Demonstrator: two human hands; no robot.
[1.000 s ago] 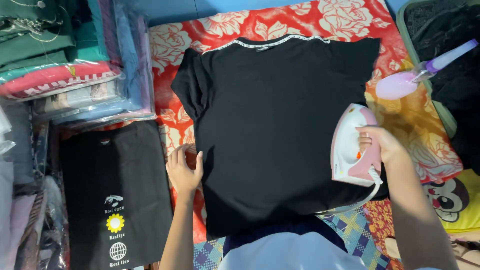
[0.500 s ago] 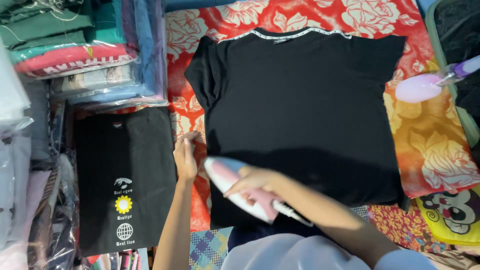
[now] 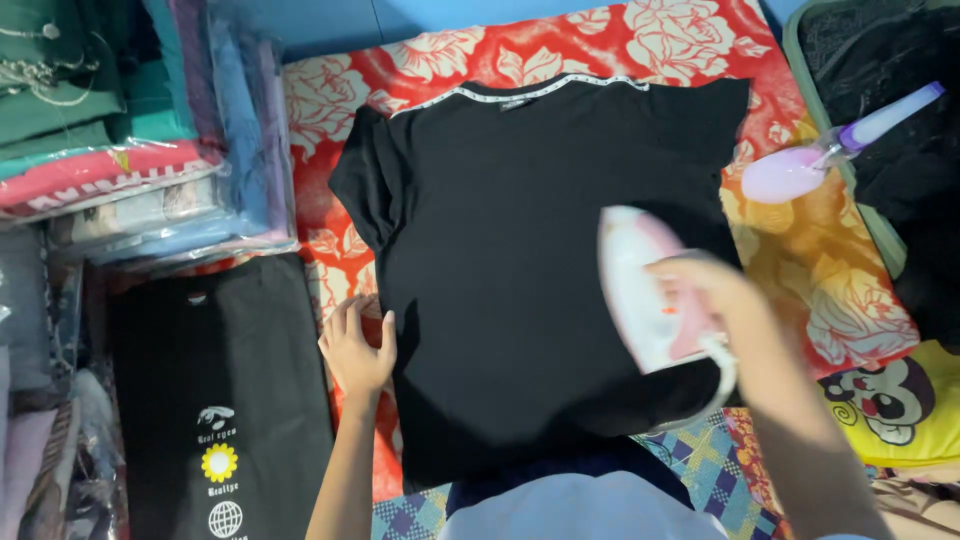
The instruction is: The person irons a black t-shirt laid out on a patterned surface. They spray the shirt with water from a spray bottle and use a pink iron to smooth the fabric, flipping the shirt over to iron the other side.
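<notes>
A black t-shirt point(image 3: 520, 230) lies spread flat on a red cloth with white flowers point(image 3: 640, 40). My right hand point(image 3: 715, 285) grips a pink and white clothes iron point(image 3: 640, 290) that rests on the shirt's right half; both are motion-blurred. My left hand point(image 3: 357, 345) lies flat with fingers apart, pressing the shirt's lower left edge against the cloth.
A folded black shirt with small prints point(image 3: 215, 400) lies at the lower left. Stacks of bagged folded garments point(image 3: 130, 150) fill the upper left. A pink and purple spray bottle point(image 3: 830, 150) lies at the right beside dark clothing point(image 3: 900, 120). A yellow cartoon cushion point(image 3: 900, 400) sits lower right.
The iron swept from the shirt's right edge down to its lower left near my left hand, then back to the right half. My left hand stayed at the shirt's left edge.
</notes>
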